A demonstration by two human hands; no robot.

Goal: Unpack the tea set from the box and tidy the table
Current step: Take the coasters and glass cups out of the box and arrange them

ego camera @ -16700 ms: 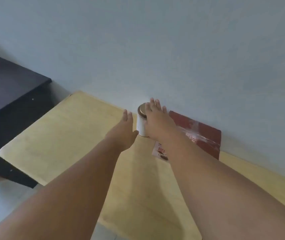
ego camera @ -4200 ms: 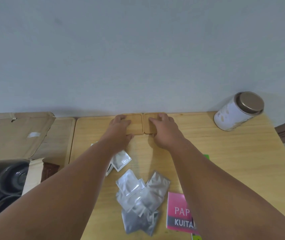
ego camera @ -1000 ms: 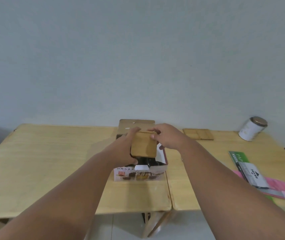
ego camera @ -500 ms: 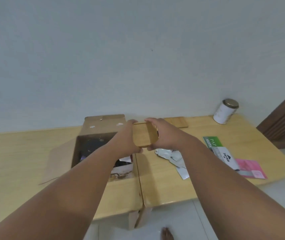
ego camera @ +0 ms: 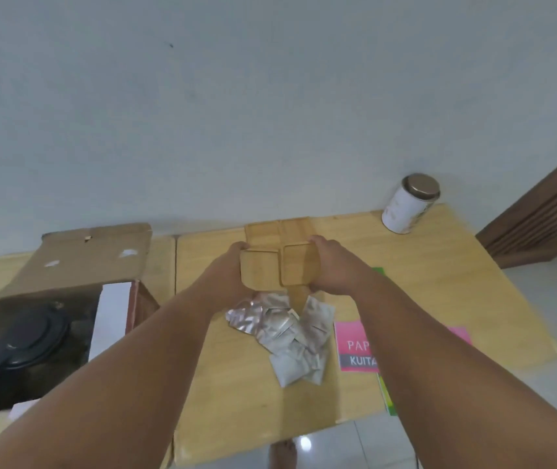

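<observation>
My left hand (ego camera: 233, 269) grips one square wooden coaster (ego camera: 260, 270) and my right hand (ego camera: 333, 265) grips another wooden coaster (ego camera: 295, 265); the two are side by side, just above the table. Two more wooden coasters (ego camera: 278, 230) lie flat against the wall right behind them. The open cardboard box (ego camera: 77, 265) stands to the left, with a dark teapot (ego camera: 29, 336) and other dark pieces inside.
Several silver foil sachets (ego camera: 287, 333) lie in a heap under my wrists. A pink leaflet (ego camera: 355, 346) and a green one lie to the right. A white tin with a bronze lid (ego camera: 409, 204) stands at the far right corner. A brown slatted panel (ego camera: 548, 214) borders the table.
Both hands have carried the coasters from above the box rightward to the back of the right table, and the stacked pair is now split, one in each hand.
</observation>
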